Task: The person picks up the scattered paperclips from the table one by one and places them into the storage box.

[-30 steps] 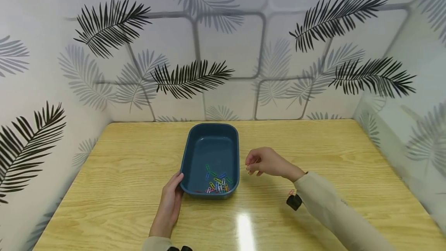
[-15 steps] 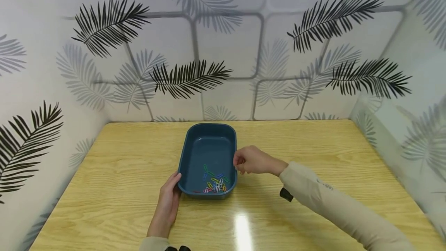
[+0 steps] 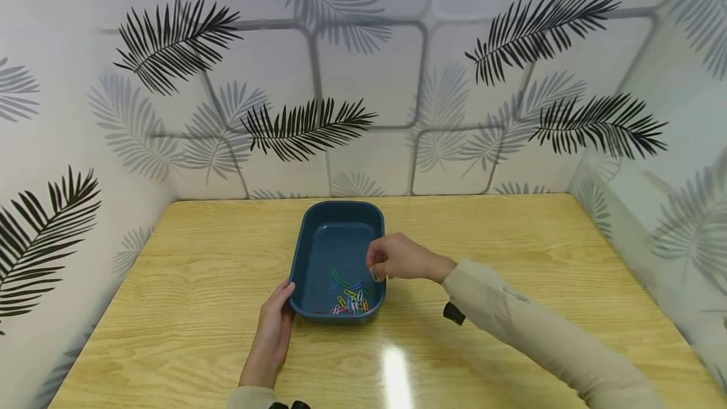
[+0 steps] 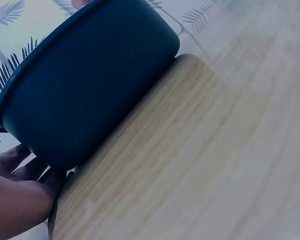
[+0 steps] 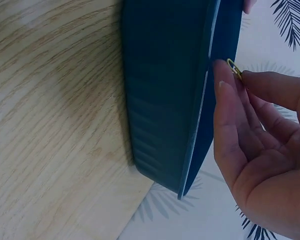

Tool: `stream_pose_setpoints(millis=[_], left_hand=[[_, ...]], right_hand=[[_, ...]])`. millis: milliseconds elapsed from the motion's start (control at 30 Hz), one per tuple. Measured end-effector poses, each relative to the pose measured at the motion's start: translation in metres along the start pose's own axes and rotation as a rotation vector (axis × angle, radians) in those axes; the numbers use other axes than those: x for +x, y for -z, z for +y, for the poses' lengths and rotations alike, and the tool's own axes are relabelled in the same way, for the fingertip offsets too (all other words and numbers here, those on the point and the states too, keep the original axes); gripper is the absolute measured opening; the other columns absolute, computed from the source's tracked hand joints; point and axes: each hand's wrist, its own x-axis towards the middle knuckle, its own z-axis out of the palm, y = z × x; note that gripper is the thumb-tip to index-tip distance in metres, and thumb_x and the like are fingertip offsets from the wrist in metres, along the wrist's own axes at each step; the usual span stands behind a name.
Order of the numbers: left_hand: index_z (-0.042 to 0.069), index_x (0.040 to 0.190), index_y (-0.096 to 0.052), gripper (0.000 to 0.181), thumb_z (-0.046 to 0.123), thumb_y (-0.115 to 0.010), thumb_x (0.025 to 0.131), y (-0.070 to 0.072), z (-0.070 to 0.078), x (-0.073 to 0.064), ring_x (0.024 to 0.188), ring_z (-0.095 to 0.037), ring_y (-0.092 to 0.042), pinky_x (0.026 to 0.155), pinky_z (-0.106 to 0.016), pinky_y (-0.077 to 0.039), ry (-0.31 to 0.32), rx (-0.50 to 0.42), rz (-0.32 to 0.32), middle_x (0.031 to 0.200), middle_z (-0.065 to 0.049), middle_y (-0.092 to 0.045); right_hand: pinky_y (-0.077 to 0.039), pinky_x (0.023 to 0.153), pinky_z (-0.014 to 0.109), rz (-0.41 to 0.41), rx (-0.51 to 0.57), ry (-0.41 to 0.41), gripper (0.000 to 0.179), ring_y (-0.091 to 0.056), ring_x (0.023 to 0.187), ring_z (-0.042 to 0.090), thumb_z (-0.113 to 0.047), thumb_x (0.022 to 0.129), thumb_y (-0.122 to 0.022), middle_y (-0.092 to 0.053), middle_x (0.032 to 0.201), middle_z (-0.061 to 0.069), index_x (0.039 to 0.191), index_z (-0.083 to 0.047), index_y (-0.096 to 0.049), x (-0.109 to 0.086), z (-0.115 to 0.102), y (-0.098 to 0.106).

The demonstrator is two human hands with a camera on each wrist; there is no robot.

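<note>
A dark blue rectangular tray with raised walls stands on the wooden table. Inside, a loose pile of coloured paper clips lies toward the near end. My left hand grips the tray's near left corner, thumb at the rim and fingers against the outer wall, as the left wrist view shows. Above the tray's right rim, my right hand pinches a yellow paper clip between thumb and fingertip. That clip hangs over the inside of the tray, apart from the pile.
Bare wooden tabletop extends on both sides of the tray. A wall with a feather-leaf pattern rises behind the table's back edge, and more wall stands at left and right. Light reflects off the near tabletop.
My right hand has moved left from beside the tray to over its right rim, carrying the paper clip. My left hand keeps its place on the tray.
</note>
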Motion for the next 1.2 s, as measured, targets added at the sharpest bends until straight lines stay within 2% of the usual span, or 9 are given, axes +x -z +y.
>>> stream_pose_setpoints(millis=[133, 267, 433, 633, 833, 1067, 1200], left_hand=[[-0.012, 0.147, -0.022, 0.057, 0.021, -0.040, 0.105, 0.000, -0.001, 0.000, 0.143, -0.030, -0.015, 0.117, -0.041, -0.011, 0.013, -0.004, 0.008, 0.153, -0.025, -0.020], [-0.012, 0.146, -0.023, 0.055, 0.019, -0.040, 0.105, 0.000, -0.001, 0.000, 0.143, -0.029, -0.015, 0.117, -0.040, -0.011, 0.015, -0.012, 0.005, 0.154, -0.024, -0.021], [-0.012, 0.147, -0.021, 0.057, 0.021, -0.040, 0.105, 0.000, 0.000, -0.001, 0.144, -0.029, -0.014, 0.117, -0.041, -0.010, 0.011, -0.002, -0.001, 0.154, -0.025, -0.020], [-0.012, 0.147, -0.022, 0.055, 0.019, -0.038, 0.105, 0.000, 0.000, 0.000, 0.143, -0.029, -0.015, 0.117, -0.040, -0.011, 0.016, -0.004, 0.004, 0.154, -0.024, -0.020], [-0.013, 0.147, -0.020, 0.056, 0.020, -0.038, 0.105, 0.000, 0.000, -0.001, 0.143, -0.030, -0.015, 0.117, -0.042, -0.011, 0.004, -0.003, 0.002, 0.153, -0.026, -0.020], [-0.012, 0.147, -0.019, 0.058, 0.021, -0.039, 0.105, -0.001, 0.000, -0.001, 0.143, -0.032, -0.014, 0.116, -0.042, -0.011, 0.000, -0.002, -0.005, 0.153, -0.027, -0.019], [-0.011, 0.148, -0.020, 0.058, 0.022, -0.040, 0.105, 0.001, -0.001, 0.000, 0.143, -0.031, -0.015, 0.116, -0.042, -0.012, -0.005, -0.006, -0.010, 0.154, -0.025, -0.019]], right_hand=[[-0.053, 0.053, 0.025, 0.003, 0.022, -0.011, 0.006, -0.065, 0.063, 0.014, 0.001, 0.090, -0.064, -0.066, 0.073, 0.000, 0.086, -0.003, -0.065, 0.003, -0.004, -0.002], [-0.055, 0.054, 0.029, 0.017, 0.014, -0.011, 0.003, -0.066, 0.065, 0.016, 0.000, 0.091, -0.065, -0.066, 0.077, 0.001, 0.089, -0.001, -0.066, 0.007, -0.007, -0.003], [-0.052, 0.053, 0.024, 0.026, -0.005, -0.011, 0.004, -0.065, 0.066, 0.020, -0.002, 0.091, -0.065, -0.066, 0.079, 0.000, 0.095, -0.002, -0.067, 0.009, -0.011, -0.002], [-0.050, 0.052, 0.022, 0.015, -0.038, -0.006, 0.004, -0.064, 0.065, 0.023, -0.003, 0.091, -0.066, -0.065, 0.077, -0.002, 0.094, -0.002, -0.068, 0.013, -0.012, -0.003], [-0.049, 0.054, 0.021, -0.010, -0.050, 0.012, 0.004, -0.065, 0.072, 0.028, -0.003, 0.090, -0.067, -0.065, 0.079, -0.002, 0.094, -0.001, -0.068, 0.016, -0.016, -0.003], [-0.049, 0.056, 0.020, -0.023, -0.073, 0.037, 0.004, -0.059, 0.067, 0.007, -0.001, 0.090, -0.066, -0.066, 0.081, -0.002, 0.092, -0.002, -0.068, 0.016, -0.018, -0.003], [-0.048, 0.059, 0.020, -0.043, -0.107, 0.041, 0.004, -0.057, 0.067, 0.005, -0.002, 0.089, -0.067, -0.065, 0.079, -0.003, 0.092, -0.002, -0.069, 0.018, -0.018, -0.005]])
